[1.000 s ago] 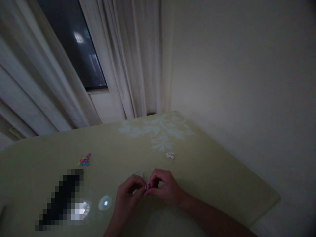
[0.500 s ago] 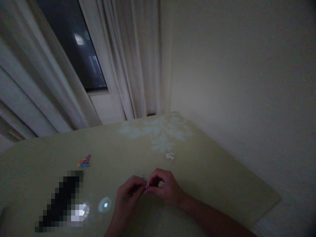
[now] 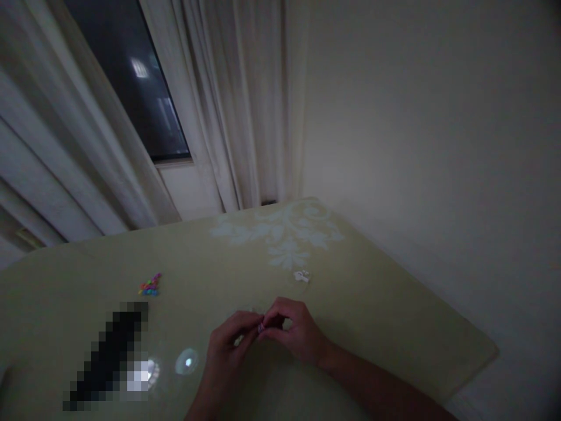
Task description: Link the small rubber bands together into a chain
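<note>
Low in the middle of the view, my two hands meet fingertip to fingertip over the table. A tiny pink-and-pale striped piece (image 3: 262, 328) sits between them, too small and dim for me to tell its kind. My left hand (image 3: 228, 342) pinches it from the left with thumb and forefinger. From the other side, my right hand (image 3: 300, 333) grips it the same way, its thumb and forefinger forming a ring. Beyond my right hand lies a small white item (image 3: 302, 276), with what looks like a thin strand trailing from it.
A little heap of several multicoloured pieces (image 3: 150, 285) lies on the table (image 3: 372, 310) to the left. Nearer me is a long dark shape (image 3: 107, 356), blurred into blocks. Bright reflections show beside it. A wall (image 3: 416, 146) borders the right side; curtains (image 3: 245, 105) hang behind.
My left fingers have shifted slightly around the small striped piece, and the gap between thumb and forefinger looks different. My right hand stays almost where it was.
</note>
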Action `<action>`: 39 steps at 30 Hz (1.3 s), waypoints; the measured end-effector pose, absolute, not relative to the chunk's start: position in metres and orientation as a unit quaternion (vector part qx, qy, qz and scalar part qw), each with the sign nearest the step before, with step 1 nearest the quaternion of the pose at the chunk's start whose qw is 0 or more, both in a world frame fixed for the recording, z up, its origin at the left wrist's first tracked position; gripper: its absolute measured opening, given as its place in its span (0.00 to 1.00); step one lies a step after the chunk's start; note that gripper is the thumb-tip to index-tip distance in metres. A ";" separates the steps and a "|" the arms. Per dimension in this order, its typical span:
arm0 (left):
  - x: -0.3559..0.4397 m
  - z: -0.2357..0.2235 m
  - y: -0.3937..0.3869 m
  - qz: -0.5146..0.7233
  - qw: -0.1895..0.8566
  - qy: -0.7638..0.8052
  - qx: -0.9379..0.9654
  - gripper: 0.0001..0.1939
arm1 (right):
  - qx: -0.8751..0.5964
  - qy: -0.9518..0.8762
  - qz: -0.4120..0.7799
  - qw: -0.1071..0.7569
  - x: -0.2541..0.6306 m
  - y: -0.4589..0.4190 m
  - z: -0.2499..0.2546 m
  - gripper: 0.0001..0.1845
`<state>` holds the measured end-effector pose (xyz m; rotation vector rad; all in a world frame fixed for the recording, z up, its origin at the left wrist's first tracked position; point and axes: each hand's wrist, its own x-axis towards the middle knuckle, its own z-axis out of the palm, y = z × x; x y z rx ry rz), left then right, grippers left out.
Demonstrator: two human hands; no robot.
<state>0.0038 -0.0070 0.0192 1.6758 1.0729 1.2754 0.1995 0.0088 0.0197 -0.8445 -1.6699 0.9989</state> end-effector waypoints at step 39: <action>-0.047 -0.005 0.013 0.338 0.142 0.573 0.733 0.16 | -0.606 -0.683 0.090 0.398 0.287 0.083 0.012 0.19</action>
